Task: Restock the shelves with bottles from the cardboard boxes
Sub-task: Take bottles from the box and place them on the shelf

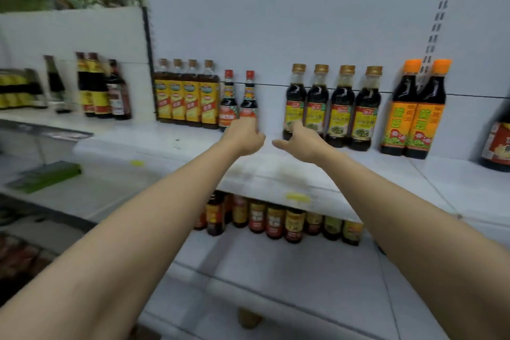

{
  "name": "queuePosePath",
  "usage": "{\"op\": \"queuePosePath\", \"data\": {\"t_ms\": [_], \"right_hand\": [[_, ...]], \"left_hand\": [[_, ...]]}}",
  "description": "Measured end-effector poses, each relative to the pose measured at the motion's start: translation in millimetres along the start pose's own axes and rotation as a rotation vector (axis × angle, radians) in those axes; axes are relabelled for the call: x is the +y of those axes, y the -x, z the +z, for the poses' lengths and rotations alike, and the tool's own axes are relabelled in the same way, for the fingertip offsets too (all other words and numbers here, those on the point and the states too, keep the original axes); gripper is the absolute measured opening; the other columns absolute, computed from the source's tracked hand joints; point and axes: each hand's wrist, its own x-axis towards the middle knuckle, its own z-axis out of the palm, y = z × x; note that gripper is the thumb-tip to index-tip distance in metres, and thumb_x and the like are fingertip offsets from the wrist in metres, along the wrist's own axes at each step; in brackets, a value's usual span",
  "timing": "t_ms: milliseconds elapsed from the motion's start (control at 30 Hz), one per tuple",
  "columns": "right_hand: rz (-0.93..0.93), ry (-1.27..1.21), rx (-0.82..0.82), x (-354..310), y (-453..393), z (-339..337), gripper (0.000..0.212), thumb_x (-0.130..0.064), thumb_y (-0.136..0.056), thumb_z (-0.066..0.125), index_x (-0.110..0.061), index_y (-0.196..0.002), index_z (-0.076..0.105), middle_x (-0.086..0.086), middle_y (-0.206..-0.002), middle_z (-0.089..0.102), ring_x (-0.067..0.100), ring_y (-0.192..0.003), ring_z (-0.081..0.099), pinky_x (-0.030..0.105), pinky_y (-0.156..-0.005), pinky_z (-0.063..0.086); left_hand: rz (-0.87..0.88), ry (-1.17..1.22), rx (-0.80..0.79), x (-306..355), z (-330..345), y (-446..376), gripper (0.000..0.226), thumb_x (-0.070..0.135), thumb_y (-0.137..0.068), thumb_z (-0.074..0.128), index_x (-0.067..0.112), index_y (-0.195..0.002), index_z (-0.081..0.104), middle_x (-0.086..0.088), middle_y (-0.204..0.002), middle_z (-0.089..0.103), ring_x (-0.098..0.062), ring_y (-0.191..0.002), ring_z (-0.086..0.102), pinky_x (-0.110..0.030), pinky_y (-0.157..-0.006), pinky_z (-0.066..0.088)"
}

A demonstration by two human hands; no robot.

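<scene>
Both of my bare arms reach out to the upper white shelf. My left hand lies in front of the base of a red-capped sauce bottle, with its thumb sticking out to the right. My right hand has its fingertips against the bottom of the leftmost gold-capped dark bottle, its thumb pointing left and free. Neither hand wraps round a bottle. A second red-capped bottle stands just to the left. No cardboard box is in view.
Along the shelf back stand yellow-labelled bottles, three more gold-capped bottles and two orange-capped bottles. A row of small bottles fills the lower shelf. A green flat object lies at the left.
</scene>
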Motion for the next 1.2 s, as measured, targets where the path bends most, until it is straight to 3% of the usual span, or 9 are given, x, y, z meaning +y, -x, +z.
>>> {"op": "queuePosePath", "data": {"t_ms": [167, 233, 300, 467, 633, 733, 967, 1067, 1200], "right_hand": [[-0.148, -0.08, -0.097, -93, 44, 58, 0.075, -0.045, -0.094, 0.054, -0.004, -0.148, 0.019, 0.014, -0.147, 0.04, 0.029, -0.129, 0.044, 0.031, -0.092, 0.037], [-0.198, -0.102, -0.14, -124, 60, 80, 0.072, -0.045, -0.094, 0.054, -0.006, -0.146, 0.023, 0.014, -0.146, 0.04, 0.029, -0.128, 0.045, 0.029, -0.09, 0.035], [-0.241, -0.121, -0.16, -152, 73, 98, 0.07, -0.045, -0.094, 0.055, -0.006, -0.144, 0.026, 0.016, -0.145, 0.04, 0.029, -0.127, 0.046, 0.028, -0.089, 0.036], [-0.331, -0.151, -0.201, -207, 96, 126, 0.071, -0.047, -0.093, 0.055, -0.006, -0.143, 0.027, 0.016, -0.145, 0.034, 0.029, -0.128, 0.043, 0.031, -0.092, 0.038], [-0.411, -0.095, -0.222, -241, 103, 140, 0.07, -0.046, -0.094, 0.053, -0.007, -0.145, 0.026, 0.015, -0.145, 0.029, 0.031, -0.13, 0.039, 0.039, -0.103, 0.039], [-0.446, -0.063, -0.252, -249, 97, 154, 0.069, -0.047, -0.093, 0.054, -0.008, -0.143, 0.027, 0.015, -0.145, 0.029, 0.032, -0.13, 0.038, 0.043, -0.105, 0.039], [-0.498, -0.104, -0.367, -245, 90, 198, 0.069, -0.039, -0.093, 0.058, -0.007, -0.145, 0.027, 0.014, -0.149, 0.026, 0.028, -0.134, 0.035, 0.034, -0.105, 0.033], [-0.508, -0.118, -0.429, -238, 82, 231, 0.067, -0.04, -0.093, 0.059, -0.008, -0.144, 0.029, 0.014, -0.146, 0.03, 0.028, -0.131, 0.038, 0.032, -0.101, 0.035], [-0.487, -0.129, -0.546, -226, 79, 281, 0.062, -0.04, -0.093, 0.058, -0.011, -0.142, 0.032, 0.014, -0.144, 0.033, 0.028, -0.127, 0.042, 0.029, -0.092, 0.039]], "left_hand": [[-0.186, -0.025, 0.019, -79, -54, 78, 0.031, 0.033, -0.097, 0.045, 0.014, -0.072, 0.045, -0.006, -0.083, 0.052, -0.023, -0.076, 0.05, -0.031, -0.064, 0.038], [-0.254, -0.052, 0.005, -107, -70, 107, 0.035, 0.037, -0.097, 0.044, 0.004, -0.094, 0.057, -0.011, -0.093, 0.059, -0.027, -0.087, 0.056, -0.031, -0.066, 0.037], [-0.314, -0.095, -0.012, -128, -87, 135, 0.047, 0.04, -0.098, 0.043, 0.0, -0.119, 0.054, -0.014, -0.116, 0.061, -0.03, -0.106, 0.056, -0.032, -0.076, 0.039], [-0.428, -0.116, -0.059, -169, -118, 186, 0.061, 0.044, -0.098, 0.044, 0.0, -0.139, 0.037, -0.015, -0.14, 0.047, -0.029, -0.125, 0.046, -0.032, -0.093, 0.039], [-0.525, -0.147, 0.023, -199, -137, 212, 0.055, 0.045, -0.098, 0.043, 0.0, -0.129, 0.049, -0.023, -0.132, 0.052, -0.037, -0.12, 0.049, -0.044, -0.097, 0.041], [-0.607, -0.163, 0.081, -225, -132, 220, 0.068, 0.056, -0.091, 0.045, -0.006, -0.117, 0.055, -0.029, -0.124, 0.055, -0.047, -0.113, 0.052, -0.054, -0.094, 0.043], [-0.732, -0.2, 0.021, -262, -112, 226, 0.071, 0.062, -0.089, 0.039, -0.001, -0.118, 0.059, -0.026, -0.125, 0.056, -0.044, -0.114, 0.05, -0.05, -0.097, 0.042], [-0.748, -0.189, -0.028, -274, -91, 230, 0.063, 0.057, -0.092, 0.042, 0.005, -0.126, 0.052, -0.023, -0.129, 0.052, -0.04, -0.118, 0.047, -0.046, -0.099, 0.041], [-0.818, -0.106, -0.11, -291, -49, 245, 0.059, 0.053, -0.094, 0.045, 0.019, -0.141, 0.034, -0.022, -0.145, 0.028, -0.042, -0.132, 0.029, -0.045, -0.104, 0.035]]}}
